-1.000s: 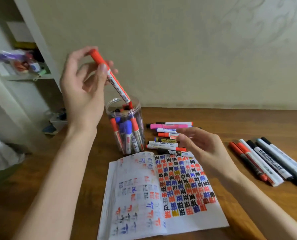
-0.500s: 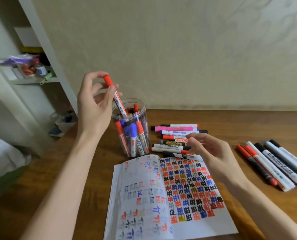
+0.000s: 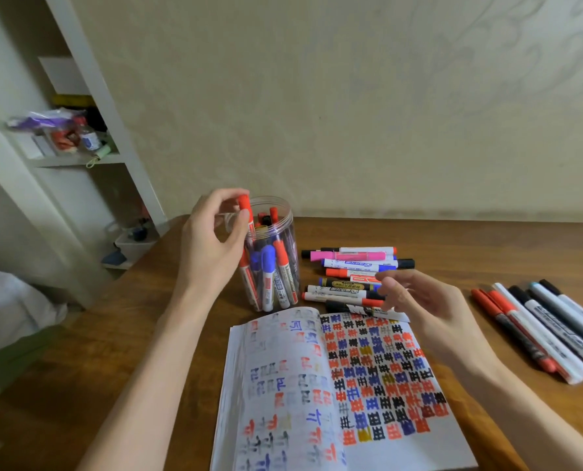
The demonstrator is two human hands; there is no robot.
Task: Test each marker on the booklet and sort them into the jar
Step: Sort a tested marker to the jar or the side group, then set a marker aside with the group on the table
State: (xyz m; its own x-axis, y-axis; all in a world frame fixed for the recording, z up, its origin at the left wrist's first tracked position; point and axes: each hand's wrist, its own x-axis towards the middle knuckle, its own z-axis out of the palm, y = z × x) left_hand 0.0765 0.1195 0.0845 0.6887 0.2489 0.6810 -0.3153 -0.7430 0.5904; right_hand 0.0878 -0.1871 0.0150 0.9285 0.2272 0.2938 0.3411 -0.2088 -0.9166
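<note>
Several loose markers (image 3: 351, 265) crowd relaxed right fingers (image 3: 397, 294); left fingers (image 3: 239, 223) pinch marker (image 3: 244, 202) in jar (image 3: 285, 232).

Left hand (image 3: 211, 253) pinches a red marker (image 3: 245, 207) in the mouth of the jar (image 3: 288, 232).
Loose markers (image 3: 351, 265) lie just beyond the right hand's (image 3: 429, 304) relaxed fingers (image 3: 397, 292).

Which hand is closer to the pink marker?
Right. The right hand hovers just in front of the pink marker, over the same pile. The left hand is off to its left, pinching a red marker at the jar.
</note>
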